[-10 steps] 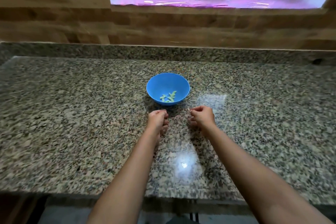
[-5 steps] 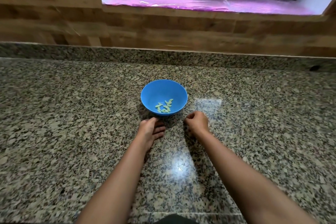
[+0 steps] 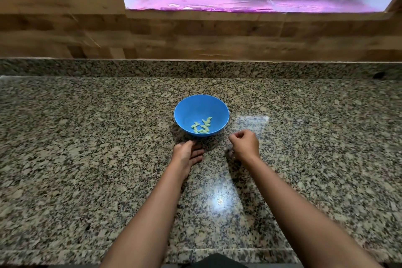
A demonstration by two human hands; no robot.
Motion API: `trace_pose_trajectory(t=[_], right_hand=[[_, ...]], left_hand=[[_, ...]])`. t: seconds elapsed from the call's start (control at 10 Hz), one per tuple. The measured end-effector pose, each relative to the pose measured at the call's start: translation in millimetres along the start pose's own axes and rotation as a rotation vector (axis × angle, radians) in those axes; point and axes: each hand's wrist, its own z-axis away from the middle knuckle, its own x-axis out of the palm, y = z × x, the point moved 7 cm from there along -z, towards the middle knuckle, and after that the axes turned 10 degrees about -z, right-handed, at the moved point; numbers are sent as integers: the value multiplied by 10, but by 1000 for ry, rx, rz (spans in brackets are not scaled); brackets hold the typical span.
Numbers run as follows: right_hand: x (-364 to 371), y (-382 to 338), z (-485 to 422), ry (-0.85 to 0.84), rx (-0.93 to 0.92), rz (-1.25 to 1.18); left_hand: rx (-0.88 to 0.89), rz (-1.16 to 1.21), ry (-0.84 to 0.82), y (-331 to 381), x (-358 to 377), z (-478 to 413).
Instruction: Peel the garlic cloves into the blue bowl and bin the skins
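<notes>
Centrally on the granite counter (image 3: pixel 87 159) stands the bowl (image 3: pixel 187 106), upright, with a small heap of pale peeled cloves (image 3: pixel 202 127) on its floor, toward the near-right side. The bowl lies directly beyond both hands; being round, it offers no long axis, and the cloves inside point every way. The left hand (image 3: pixel 187 152) is the nearer: it rests on the stone just in front of the bowl, fingers straight and together, pointing right, with its far edge at or almost at the bowl's base, though contact cannot be confirmed. It grasps nothing. The right hand (image 3: pixel 244 144) sits near the bowl's near-right side, clear of the rim, with its fingers curled into a loose fist; whether skins or a clove lie inside it cannot be told. No loose skins can be picked out against the speckled stone, and no bin is in view. Judged from this layout, peeling is largely done, and the flat left hand looks placed to sweep scraps toward the right hand for binning.
</notes>
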Motion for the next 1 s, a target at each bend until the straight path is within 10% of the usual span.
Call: trace_pose_trajectory(t=[1.0], right_hand=[[-6,-547,471,-32,-20,-416]], left_hand=[[59,3,-137,235,-102,410]])
